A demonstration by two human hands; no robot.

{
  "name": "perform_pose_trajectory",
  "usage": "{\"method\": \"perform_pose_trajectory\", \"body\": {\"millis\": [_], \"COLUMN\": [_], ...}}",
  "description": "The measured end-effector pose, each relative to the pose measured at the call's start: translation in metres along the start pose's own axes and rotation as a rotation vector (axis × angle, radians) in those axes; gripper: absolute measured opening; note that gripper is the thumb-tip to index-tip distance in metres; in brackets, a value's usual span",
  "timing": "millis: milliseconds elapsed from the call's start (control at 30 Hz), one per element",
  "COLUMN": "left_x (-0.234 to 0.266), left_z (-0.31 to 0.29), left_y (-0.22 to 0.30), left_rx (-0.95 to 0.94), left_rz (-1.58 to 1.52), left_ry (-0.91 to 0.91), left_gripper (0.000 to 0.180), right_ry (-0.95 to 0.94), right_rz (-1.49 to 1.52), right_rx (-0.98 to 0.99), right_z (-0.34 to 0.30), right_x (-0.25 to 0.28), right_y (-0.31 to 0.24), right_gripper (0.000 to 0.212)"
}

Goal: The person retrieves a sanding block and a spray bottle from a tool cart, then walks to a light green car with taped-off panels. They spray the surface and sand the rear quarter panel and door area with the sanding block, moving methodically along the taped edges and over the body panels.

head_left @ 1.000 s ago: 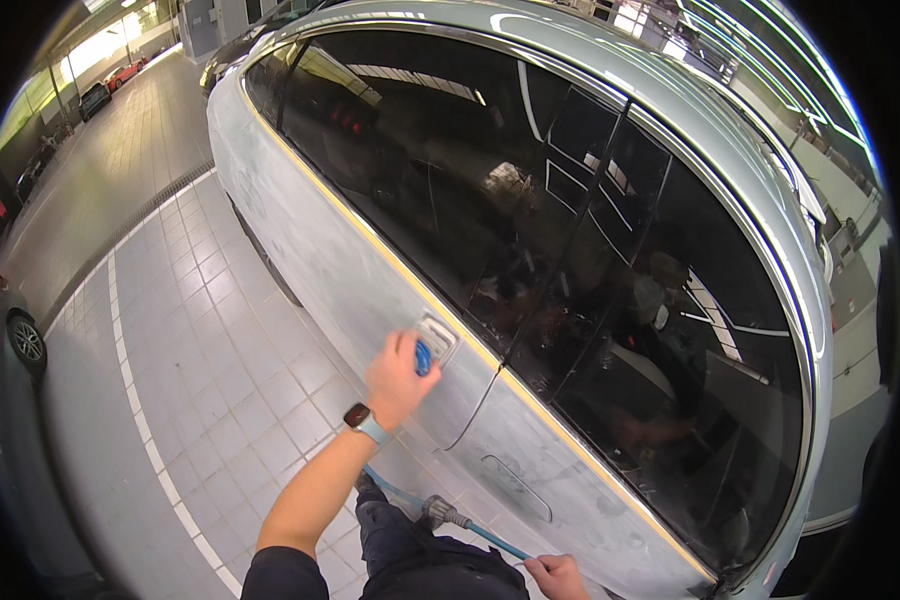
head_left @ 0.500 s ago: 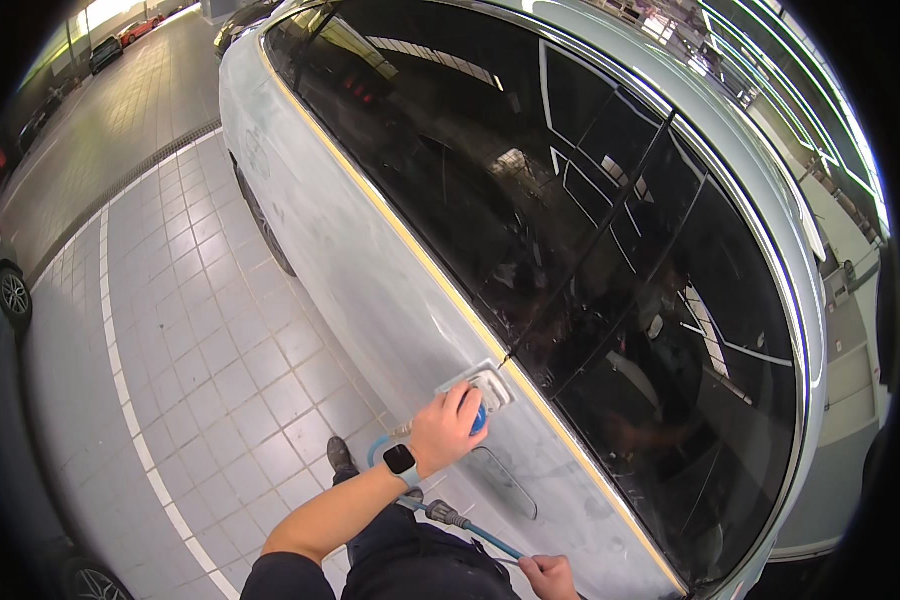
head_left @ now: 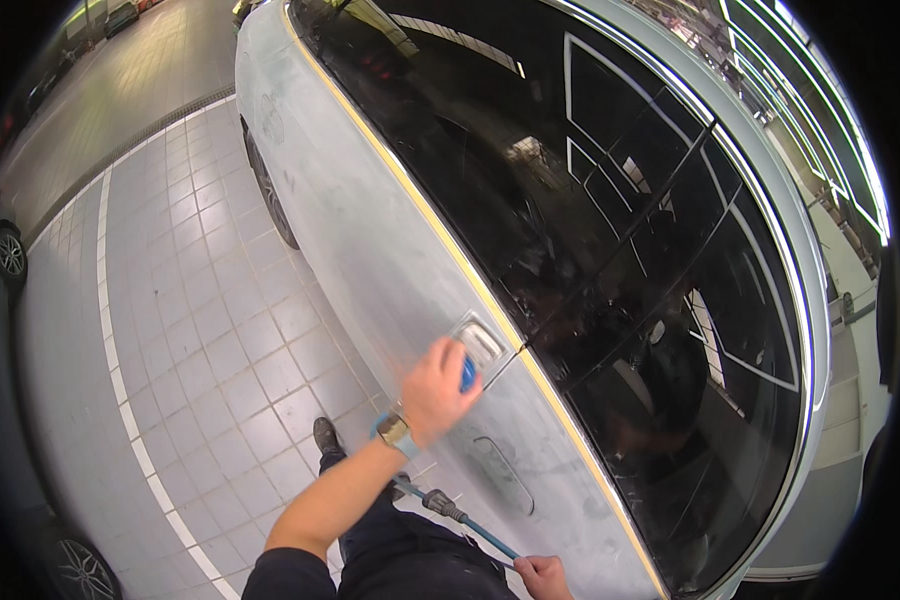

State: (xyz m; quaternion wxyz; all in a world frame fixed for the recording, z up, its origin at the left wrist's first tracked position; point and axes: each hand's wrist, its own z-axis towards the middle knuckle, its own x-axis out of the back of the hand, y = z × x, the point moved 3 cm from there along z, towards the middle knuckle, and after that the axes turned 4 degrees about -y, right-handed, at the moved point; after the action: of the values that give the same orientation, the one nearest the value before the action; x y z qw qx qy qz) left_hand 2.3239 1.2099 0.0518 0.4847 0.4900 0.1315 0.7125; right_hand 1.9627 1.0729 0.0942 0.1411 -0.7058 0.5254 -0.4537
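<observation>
My left hand, blurred by motion and wearing a wristwatch, is closed around the blue body of a sander. The sander's pale rectangular head lies on the matte grey car door panel, just below the yellow masking tape along the window edge and close to the gap between the doors. A blue hose with a grey coupling trails from beneath my left wrist. Near the lower edge, my right hand is closed on that hose.
Dark side windows fill the car's upper side. A recessed door handle area lies below the tape. My shoe stands on the tiled floor beside the car. Another car's wheel shows at far left.
My left hand has slid the sander a little leftward along the panel, away from the door gap. My right hand keeps its hold on the hose. The whole view has shifted slightly.
</observation>
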Motion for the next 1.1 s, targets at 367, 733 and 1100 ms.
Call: {"method": "perform_pose_trajectory", "body": {"millis": [367, 733, 1100], "left_x": [0.010, -0.004, 0.004], "left_z": [0.015, -0.062, -0.034], "left_y": [-0.049, -0.009, -0.085], "left_rx": [0.078, -0.058, -0.006], "left_rz": [-0.056, -0.037, -0.096], "left_ry": [0.072, 0.015, 0.045], "left_gripper": [0.049, 0.049, 0.049], "right_ry": [-0.012, -0.078, -0.184], "right_rz": [-0.024, -0.017, -0.057], "right_rx": [0.015, -0.107, -0.186], "right_z": [0.007, 0.009, 0.039], "right_x": [0.006, 0.007, -0.001], "right_y": [-0.007, -0.012, -0.030], "right_gripper": [0.039, 0.033, 0.047]}}
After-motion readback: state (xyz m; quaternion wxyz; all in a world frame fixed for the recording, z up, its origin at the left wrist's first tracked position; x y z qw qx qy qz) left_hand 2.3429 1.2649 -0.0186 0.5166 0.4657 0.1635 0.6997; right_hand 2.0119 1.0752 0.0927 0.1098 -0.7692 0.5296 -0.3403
